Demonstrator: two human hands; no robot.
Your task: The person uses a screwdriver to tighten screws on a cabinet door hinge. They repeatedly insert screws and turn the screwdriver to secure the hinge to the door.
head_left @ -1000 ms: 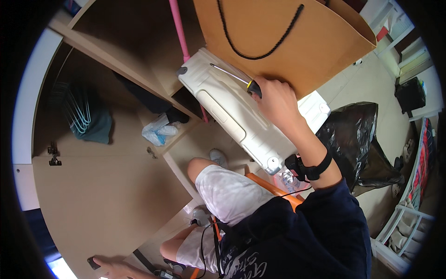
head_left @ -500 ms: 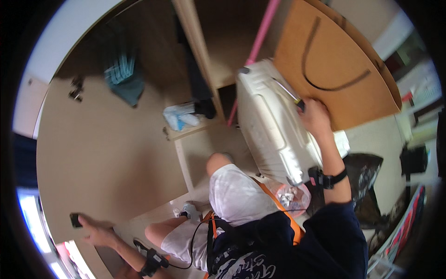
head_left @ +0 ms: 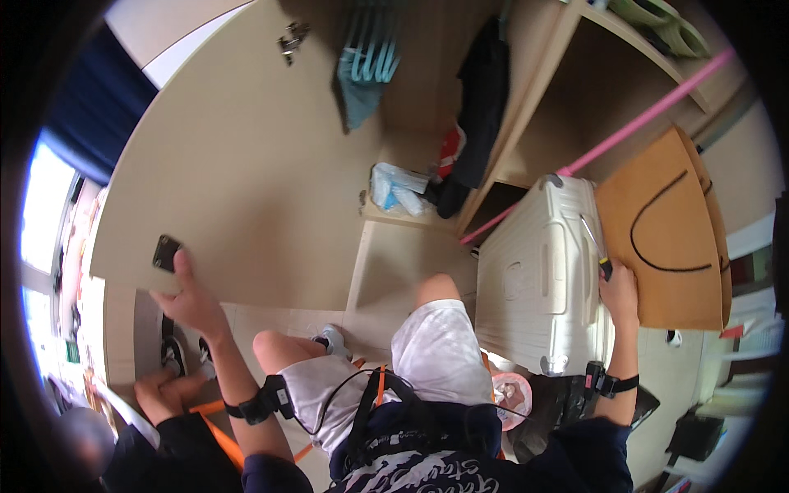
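Note:
My left hand [head_left: 196,300] is raised in front of the open wardrobe door [head_left: 222,189], thumb and fingers apart. Its thumb tip overlaps the edge of a small dark rectangular fitting [head_left: 167,253] on the door's inner face; whether they touch I cannot tell. My right hand [head_left: 620,294] is closed round a screwdriver [head_left: 606,264] with a black and yellow handle, its metal shaft pointing up and left. That hand is beside a white hard-shell suitcase [head_left: 526,271] standing upright, with a brown paper bag [head_left: 657,222] behind it.
Teal hangers [head_left: 370,70] and dark clothing [head_left: 481,115] hang in the wardrobe, above a plastic packet [head_left: 399,189]. A pink pole [head_left: 641,115] leans across the right compartment. A pink-rimmed bin [head_left: 511,398] and black plastic bag [head_left: 549,411] are near my right. Another person [head_left: 164,427] sits at lower left.
The view has swung left and levelled. My left hand has risen relative to my body and sits beside the dark fitting with its thumb up. My right hand still holds the screwdriver by the suitcase.

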